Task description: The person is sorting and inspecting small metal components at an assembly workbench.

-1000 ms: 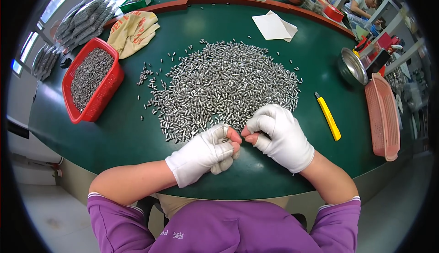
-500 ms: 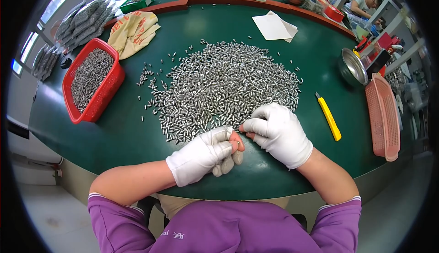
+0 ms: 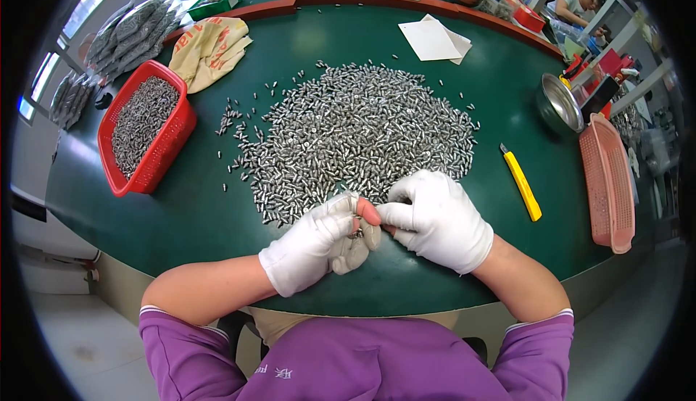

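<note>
A broad pile of small metal parts (image 3: 362,129), short shiny cylinders with narrowed ends, covers the middle of the green table. Both my hands wear white gloves with bare fingertips and meet at the pile's near edge. My left hand (image 3: 322,236) is curled closed, and a small metal part (image 3: 356,233) shows between its thumb and fingers. My right hand (image 3: 437,220) is pinched closed, its fingertips against the left hand's fingers. Whatever lies between the right fingertips is hidden.
A red basket (image 3: 187,131) full of similar parts stands at left, by a crumpled yellow bag (image 3: 206,53). At right lie a yellow utility knife (image 3: 522,185), a metal bowl (image 3: 560,105) and a pink basket (image 3: 609,183). White cards (image 3: 433,40) lie behind the pile; a person (image 3: 573,3) works far right.
My right hand has drawn back slightly from the pile, bringing its fingertips up to the left hand. The left hand has turned a little, showing the metal part inside its curled fingers.
</note>
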`<action>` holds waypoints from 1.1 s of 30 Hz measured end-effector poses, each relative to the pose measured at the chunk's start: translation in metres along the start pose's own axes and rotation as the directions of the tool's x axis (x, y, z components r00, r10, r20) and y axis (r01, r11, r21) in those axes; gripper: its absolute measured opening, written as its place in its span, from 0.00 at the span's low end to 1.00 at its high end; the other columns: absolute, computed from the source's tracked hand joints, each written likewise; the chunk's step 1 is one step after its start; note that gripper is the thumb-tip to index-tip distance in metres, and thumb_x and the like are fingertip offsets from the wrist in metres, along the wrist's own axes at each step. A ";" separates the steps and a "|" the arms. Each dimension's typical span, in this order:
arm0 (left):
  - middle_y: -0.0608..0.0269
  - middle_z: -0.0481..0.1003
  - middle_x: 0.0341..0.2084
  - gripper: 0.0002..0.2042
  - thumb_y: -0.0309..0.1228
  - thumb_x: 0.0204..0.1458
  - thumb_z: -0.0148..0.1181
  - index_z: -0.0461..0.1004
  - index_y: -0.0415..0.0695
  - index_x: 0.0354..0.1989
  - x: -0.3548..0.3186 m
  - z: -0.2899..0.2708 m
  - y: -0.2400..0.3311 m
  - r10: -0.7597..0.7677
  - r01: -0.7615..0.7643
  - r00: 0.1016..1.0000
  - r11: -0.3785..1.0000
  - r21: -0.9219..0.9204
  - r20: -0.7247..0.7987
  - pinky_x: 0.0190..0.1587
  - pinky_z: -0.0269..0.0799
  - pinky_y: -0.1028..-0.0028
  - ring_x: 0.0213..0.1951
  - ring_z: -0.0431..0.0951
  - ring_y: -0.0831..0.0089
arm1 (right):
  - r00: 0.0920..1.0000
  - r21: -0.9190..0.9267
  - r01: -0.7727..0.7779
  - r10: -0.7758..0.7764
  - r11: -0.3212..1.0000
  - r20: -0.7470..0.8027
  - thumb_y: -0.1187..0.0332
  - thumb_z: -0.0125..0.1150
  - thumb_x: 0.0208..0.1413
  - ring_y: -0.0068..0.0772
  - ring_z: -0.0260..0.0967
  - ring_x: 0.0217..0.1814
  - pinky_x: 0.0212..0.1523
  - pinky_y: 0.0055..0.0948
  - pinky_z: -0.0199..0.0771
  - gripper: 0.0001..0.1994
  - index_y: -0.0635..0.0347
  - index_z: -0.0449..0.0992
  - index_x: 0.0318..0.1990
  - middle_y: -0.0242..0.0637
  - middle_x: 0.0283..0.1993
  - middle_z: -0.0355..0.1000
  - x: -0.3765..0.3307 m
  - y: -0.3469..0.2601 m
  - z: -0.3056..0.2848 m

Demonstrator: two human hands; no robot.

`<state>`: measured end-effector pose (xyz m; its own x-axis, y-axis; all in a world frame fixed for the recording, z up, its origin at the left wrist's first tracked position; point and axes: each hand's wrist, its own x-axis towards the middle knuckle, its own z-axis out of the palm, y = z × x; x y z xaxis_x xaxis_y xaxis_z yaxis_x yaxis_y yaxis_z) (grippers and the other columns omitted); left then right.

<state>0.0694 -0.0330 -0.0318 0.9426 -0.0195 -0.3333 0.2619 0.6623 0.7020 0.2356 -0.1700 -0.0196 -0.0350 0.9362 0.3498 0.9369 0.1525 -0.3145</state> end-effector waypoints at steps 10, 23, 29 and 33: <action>0.71 0.69 0.28 0.10 0.41 0.58 0.55 0.67 0.49 0.39 0.000 0.004 0.000 -0.016 0.017 0.998 1.000 0.003 -0.068 0.21 0.52 0.86 0.22 0.61 0.85 | 0.998 0.000 -0.055 0.055 0.999 -0.011 0.68 0.68 0.38 0.38 0.68 0.33 0.33 0.36 0.69 0.09 0.52 0.75 0.29 0.31 0.31 0.70 -0.004 0.003 0.000; 0.72 0.72 0.28 0.08 0.39 0.59 0.55 0.69 0.49 0.39 0.001 0.005 0.003 -0.102 0.111 0.993 0.981 0.160 -0.062 0.21 0.54 0.86 0.22 0.65 0.87 | 0.983 0.039 -0.092 0.097 0.995 -0.156 0.69 0.68 0.39 0.37 0.69 0.34 0.33 0.34 0.70 0.10 0.49 0.79 0.32 0.31 0.31 0.71 -0.003 0.008 -0.002; 0.72 0.73 0.30 0.11 0.42 0.59 0.53 0.69 0.49 0.40 0.002 0.003 0.004 -0.088 0.089 0.996 0.983 0.159 -0.012 0.21 0.54 0.86 0.22 0.67 0.86 | 0.990 -0.048 -0.129 0.126 0.991 -0.056 0.71 0.67 0.39 0.39 0.70 0.33 0.33 0.35 0.71 0.09 0.51 0.78 0.32 0.33 0.30 0.71 -0.002 0.008 -0.001; 0.70 0.70 0.28 0.10 0.40 0.62 0.46 0.68 0.49 0.41 0.000 0.007 0.007 -0.090 0.098 0.995 0.976 0.195 -0.048 0.22 0.57 0.85 0.22 0.65 0.84 | 0.984 -0.073 -0.145 0.136 0.987 -0.113 0.70 0.62 0.42 0.38 0.69 0.31 0.32 0.35 0.71 0.06 0.50 0.78 0.30 0.32 0.28 0.70 -0.003 0.010 0.000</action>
<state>0.0724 -0.0337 -0.0229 0.9043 -0.0429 -0.4248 0.3878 0.4987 0.7752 0.2446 -0.1716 -0.0238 0.1321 0.9066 0.4008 0.9549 -0.0078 -0.2969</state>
